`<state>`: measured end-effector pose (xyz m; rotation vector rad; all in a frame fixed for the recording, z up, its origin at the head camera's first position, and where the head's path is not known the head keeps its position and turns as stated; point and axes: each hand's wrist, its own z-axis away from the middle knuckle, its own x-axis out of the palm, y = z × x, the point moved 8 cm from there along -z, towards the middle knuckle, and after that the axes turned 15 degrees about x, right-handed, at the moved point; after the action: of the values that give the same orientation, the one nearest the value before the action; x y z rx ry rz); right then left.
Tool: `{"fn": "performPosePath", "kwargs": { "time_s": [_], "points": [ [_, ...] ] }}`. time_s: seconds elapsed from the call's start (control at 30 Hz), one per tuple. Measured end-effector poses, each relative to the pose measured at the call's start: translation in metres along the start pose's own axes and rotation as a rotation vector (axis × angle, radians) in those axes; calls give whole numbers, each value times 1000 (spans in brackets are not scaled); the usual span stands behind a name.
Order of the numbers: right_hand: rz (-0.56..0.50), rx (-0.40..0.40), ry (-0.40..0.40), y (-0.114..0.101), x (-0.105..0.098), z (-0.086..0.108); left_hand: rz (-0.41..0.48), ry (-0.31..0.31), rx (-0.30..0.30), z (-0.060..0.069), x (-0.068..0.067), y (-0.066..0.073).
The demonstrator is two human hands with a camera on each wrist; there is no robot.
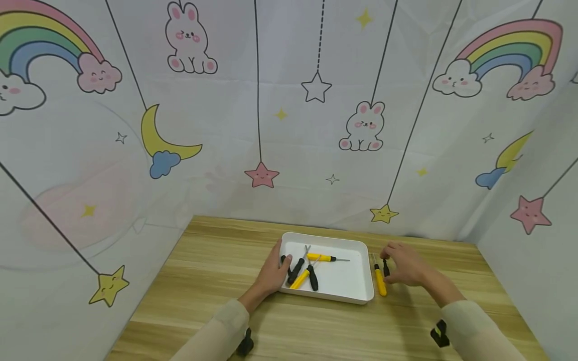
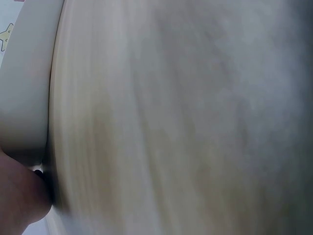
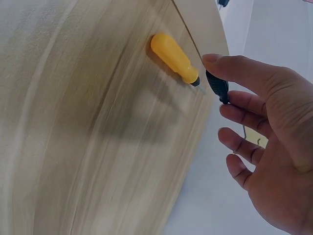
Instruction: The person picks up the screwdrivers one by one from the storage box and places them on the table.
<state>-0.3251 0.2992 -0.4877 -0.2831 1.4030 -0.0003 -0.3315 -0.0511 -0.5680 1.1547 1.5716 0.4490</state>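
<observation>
My left hand (image 1: 272, 271) grips the left side of a white tray (image 1: 343, 297), its thumb over the rim. Inside the tray lie several tools, among them a yellow screwdriver (image 1: 319, 257), another yellow-handled tool (image 1: 300, 279) and black-handled ones. To the right of the tray, my right hand (image 1: 404, 263) pinches a small black-handled tool (image 3: 217, 87) between thumb and fingers; the tool's far end is not clearly seen. Just beside that hand, a yellow screwdriver (image 1: 380, 282) lies on the table. The left wrist view shows mostly blurred tabletop and the tray's outer wall (image 2: 27, 83).
The wood-grain table (image 1: 325, 331) runs back to a white cloth backdrop (image 1: 217, 125) printed with stars, rabbits and rainbows. More of the cloth hangs along the left and right sides. Black straps (image 1: 439, 333) show beneath the sleeves.
</observation>
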Motion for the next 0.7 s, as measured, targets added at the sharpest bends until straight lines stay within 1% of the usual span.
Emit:
{"fn": "performPosePath", "kwargs": {
  "time_s": [0.13, 0.3, 0.5, 0.7],
  "points": [
    [-7, 18, -10, 6, 2, 2, -6, -4, -4, 1, 0, 1],
    [-15, 16, -11, 10, 4, 4, -6, 4, 1, 1, -1, 2],
    [-16, 19, -27, 13, 6, 5, -14, 4, -6, 1, -1, 1],
    [-16, 24, -30, 18, 9, 6, -14, 3, -1, 1, 0, 0]
  ]
}}
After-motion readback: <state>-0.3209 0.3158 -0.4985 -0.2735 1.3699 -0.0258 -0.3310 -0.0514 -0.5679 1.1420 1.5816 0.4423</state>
